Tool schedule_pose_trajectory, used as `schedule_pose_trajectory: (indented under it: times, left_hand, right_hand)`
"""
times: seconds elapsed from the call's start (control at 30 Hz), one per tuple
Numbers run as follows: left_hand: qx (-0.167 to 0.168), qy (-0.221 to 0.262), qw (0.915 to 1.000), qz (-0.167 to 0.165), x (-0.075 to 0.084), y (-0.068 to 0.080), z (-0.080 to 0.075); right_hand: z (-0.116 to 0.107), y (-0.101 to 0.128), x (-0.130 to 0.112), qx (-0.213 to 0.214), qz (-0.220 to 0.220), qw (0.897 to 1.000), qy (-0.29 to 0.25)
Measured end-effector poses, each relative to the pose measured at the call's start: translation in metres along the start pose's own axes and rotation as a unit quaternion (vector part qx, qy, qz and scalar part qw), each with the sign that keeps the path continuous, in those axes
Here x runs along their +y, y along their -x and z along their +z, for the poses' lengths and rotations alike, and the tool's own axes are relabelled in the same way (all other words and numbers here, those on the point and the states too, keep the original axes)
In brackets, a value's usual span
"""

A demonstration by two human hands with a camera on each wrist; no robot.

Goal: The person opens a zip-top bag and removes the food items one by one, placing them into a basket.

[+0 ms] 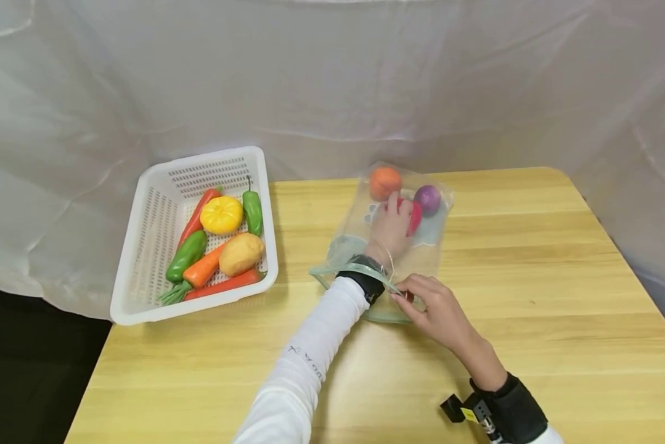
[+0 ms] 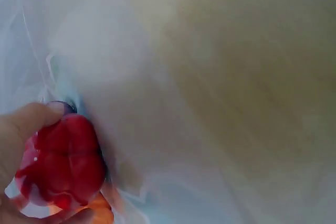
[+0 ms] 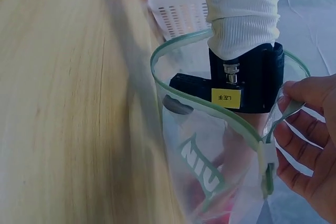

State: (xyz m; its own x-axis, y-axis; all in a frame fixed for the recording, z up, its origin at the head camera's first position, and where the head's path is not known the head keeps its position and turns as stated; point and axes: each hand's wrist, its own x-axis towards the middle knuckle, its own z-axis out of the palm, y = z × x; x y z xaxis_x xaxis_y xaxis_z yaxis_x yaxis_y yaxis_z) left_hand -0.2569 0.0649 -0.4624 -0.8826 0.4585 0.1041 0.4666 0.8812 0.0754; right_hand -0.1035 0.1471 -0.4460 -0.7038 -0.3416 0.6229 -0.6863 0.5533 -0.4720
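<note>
Clear zip bag (image 1: 360,234) lay flat on table (image 1: 532,277), mouth at 6 o'clock. Left hand (image 1: 390,228) was inside bag, fingers curled around red pepper (image 2: 65,163). Orange fruit (image 1: 385,182) at 12 o'clock of hand, purple onion (image 1: 428,199) at 2 o'clock, both inside bag. Right hand (image 1: 434,308) pinched bag's rim (image 3: 231,114), holding mouth open. White basket (image 1: 143,246) at 9 o'clock held carrots, green peppers, pumpkin (image 1: 221,214), potato (image 1: 241,254).

Wooden table (image 1: 532,296). White basket (image 1: 143,246) overhangs its left edge. Clear bag (image 1: 354,237) lies right of the basket.
</note>
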Motion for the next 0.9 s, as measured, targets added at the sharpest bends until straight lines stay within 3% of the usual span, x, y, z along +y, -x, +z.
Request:
schedule_pose_trajectory:
  times: [0.07,0.17,0.27,0.4,0.5,0.6,0.7,0.83,0.9]
  left_hand:
    - [-0.007,0.025,0.9996,-0.011,0.001,0.003,-0.002]
    - [-0.033,0.019,0.9992,-0.014,0.006,0.013,-0.005]
    - [-0.05,-0.05,0.9972,0.026,0.01,0.026,-0.007]
    - [-0.029,-0.098,0.9922,0.071,0.014,0.044,-0.01]
    - [-0.022,-0.096,0.9929,0.066,0.017,0.055,-0.016]
    - [-0.066,-0.077,0.9937,0.048,0.018,0.063,-0.025]
    - [-0.127,-0.085,0.9869,0.053,0.018,0.072,-0.034]
    - [-0.151,-0.108,0.9781,0.093,0.012,0.088,-0.043]
    - [-0.155,-0.088,0.9789,0.1,0.008,0.098,-0.047]
  right_hand:
    - [0.0,-0.001,0.0,0.0,0.0,1.0,0.003]
    - [-0.001,0.0,0.0,0.0,0.003,1.0,0.009]
    - [-0.001,0.001,-0.001,-0.001,0.017,1.0,0.018]
    - [-0.002,0.001,-0.002,-0.003,0.035,0.999,0.021]
    - [-0.002,0.0,-0.002,0.001,0.04,0.999,0.021]
    - [-0.002,-0.001,-0.002,0.006,0.043,0.999,0.026]
    - [-0.003,-0.002,-0.001,0.009,0.046,0.998,0.028]
    - [-0.005,-0.001,0.0,0.009,0.05,0.998,0.022]
    - [-0.005,-0.001,0.001,0.011,0.051,0.998,0.02]
